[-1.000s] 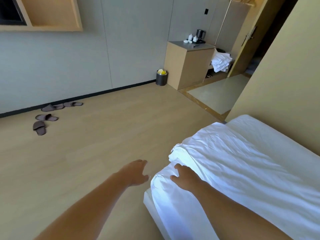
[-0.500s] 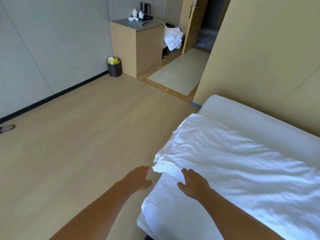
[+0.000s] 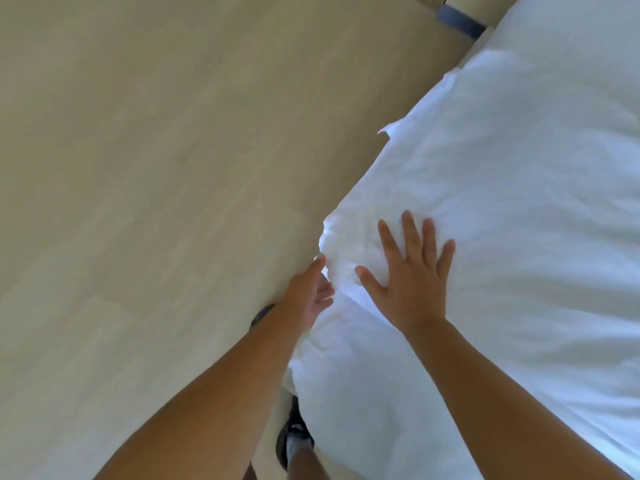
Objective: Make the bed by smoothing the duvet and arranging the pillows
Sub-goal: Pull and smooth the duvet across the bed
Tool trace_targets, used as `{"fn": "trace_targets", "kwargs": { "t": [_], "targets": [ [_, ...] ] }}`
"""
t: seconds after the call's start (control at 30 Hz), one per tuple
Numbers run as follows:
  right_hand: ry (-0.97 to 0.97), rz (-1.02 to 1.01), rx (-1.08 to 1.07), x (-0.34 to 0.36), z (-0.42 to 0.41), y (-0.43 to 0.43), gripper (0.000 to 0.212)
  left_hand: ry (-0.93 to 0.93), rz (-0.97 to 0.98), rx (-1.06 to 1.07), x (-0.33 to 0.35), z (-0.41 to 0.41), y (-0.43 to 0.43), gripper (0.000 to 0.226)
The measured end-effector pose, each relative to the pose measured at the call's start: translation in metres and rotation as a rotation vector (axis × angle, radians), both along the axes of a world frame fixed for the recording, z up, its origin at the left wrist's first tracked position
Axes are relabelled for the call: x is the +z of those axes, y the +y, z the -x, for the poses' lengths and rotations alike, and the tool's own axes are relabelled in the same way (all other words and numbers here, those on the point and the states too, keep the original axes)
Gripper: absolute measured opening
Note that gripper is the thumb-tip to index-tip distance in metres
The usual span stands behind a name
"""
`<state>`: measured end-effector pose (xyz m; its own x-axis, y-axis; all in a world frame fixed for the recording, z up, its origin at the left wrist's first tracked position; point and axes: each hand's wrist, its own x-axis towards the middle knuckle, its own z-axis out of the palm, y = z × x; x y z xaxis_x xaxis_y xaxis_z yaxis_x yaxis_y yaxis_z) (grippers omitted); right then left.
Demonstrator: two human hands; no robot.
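Now right hand (image 3: 412, 282) fingers splayed flat on duvet (image 3: 502, 202); left hand (image 3: 306, 294) fingers loosely open at its edge.

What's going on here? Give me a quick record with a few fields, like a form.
Setting: white duvet on a bed beside a pale wood floor
Right hand: flat on the duvet, fingers spread
Left hand: at the duvet's crumpled edge, fingers against the fabric; grip unclear
Duvet state: wrinkled near the hands
Pillows: none in view
Also seen: a dark shoe below
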<state>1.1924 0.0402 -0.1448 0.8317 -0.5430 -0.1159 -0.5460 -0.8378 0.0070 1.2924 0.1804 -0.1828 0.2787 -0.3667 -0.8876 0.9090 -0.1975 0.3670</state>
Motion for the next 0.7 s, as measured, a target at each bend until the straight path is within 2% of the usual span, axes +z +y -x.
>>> {"fn": "trace_targets", "kwargs": {
  "t": [0.13,0.2,0.27,0.5,0.7],
  "targets": [
    [0.025,0.066,-0.024,-0.049,-0.003,0.001,0.081,0.220,0.316,0.137,-0.065,-0.008,-0.027,0.068],
    [0.023,0.083,-0.022,-0.058,-0.005,-0.003,0.081,0.342,0.339,0.174,-0.078,-0.013,-0.036,0.077],
    [0.031,0.099,-0.022,-0.066,-0.004,-0.004,0.082,0.421,0.358,0.219,-0.086,-0.011,-0.044,0.078],
    [0.027,0.081,-0.039,-0.087,-0.006,-0.008,0.080,0.453,0.380,0.262,-0.103,-0.019,-0.068,0.076],
    [0.046,0.055,-0.047,-0.091,-0.005,-0.009,0.079,0.422,0.361,0.242,-0.091,-0.036,-0.067,0.061]
  ]
}}
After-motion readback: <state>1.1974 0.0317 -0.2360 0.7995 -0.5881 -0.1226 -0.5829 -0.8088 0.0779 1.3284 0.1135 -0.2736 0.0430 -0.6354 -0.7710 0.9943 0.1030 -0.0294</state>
